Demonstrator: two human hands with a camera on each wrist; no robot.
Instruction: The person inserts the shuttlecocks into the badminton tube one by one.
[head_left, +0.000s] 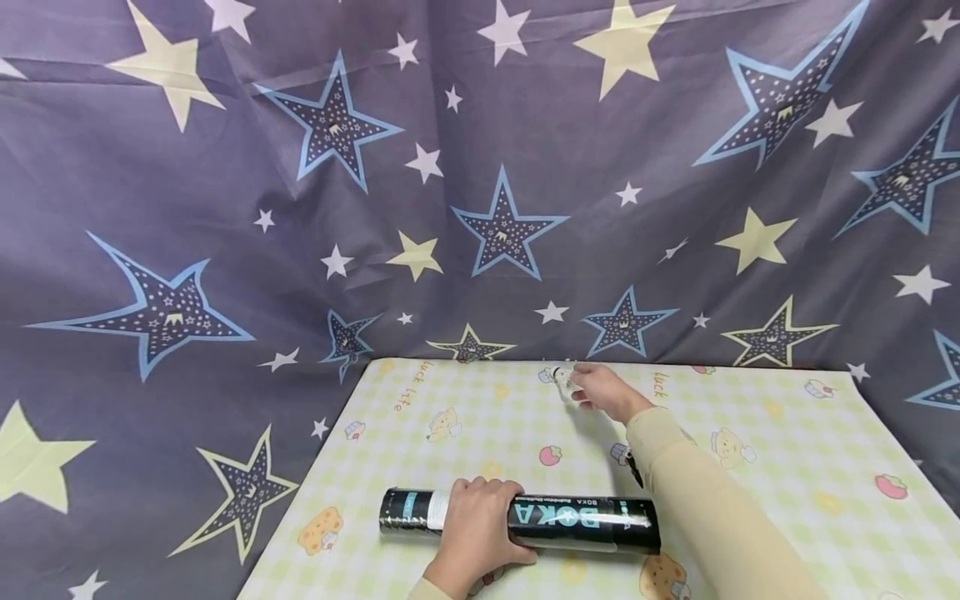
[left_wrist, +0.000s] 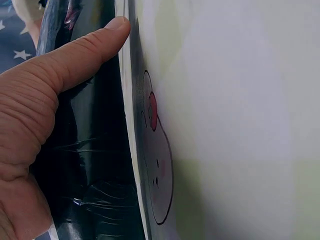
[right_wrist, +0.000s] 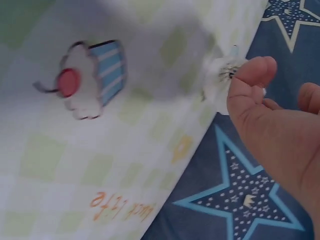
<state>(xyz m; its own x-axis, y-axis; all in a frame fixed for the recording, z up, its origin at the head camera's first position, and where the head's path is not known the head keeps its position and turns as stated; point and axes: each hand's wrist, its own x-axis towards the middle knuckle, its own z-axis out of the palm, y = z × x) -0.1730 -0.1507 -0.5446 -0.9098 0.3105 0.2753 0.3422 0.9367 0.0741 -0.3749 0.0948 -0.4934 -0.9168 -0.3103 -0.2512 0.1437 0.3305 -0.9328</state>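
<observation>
A black shuttlecock tube (head_left: pixel 585 523) with "BOKA" lettering lies sideways near the front of the table. My left hand (head_left: pixel 480 525) grips it from above, left of its middle. The left wrist view shows my thumb (left_wrist: pixel 95 52) along the tube's glossy dark side (left_wrist: pixel 95 150). At the table's far edge, my right hand (head_left: pixel 606 390) holds a white feathered shuttlecock (head_left: pixel 562 381) with its fingertips. In the right wrist view the shuttlecock's feathers (right_wrist: pixel 220 77) show beyond the curled fingers of the right hand (right_wrist: pixel 275 120), which hide part of it.
A checked green-and-white cloth (head_left: pixel 450 458) with cartoon prints covers the table. Behind its far edge hangs a dark curtain (head_left: pixel 375 233) patterned with stars. A small black item (head_left: pixel 635 469) shows beside the right sleeve (head_left: pixel 705 500).
</observation>
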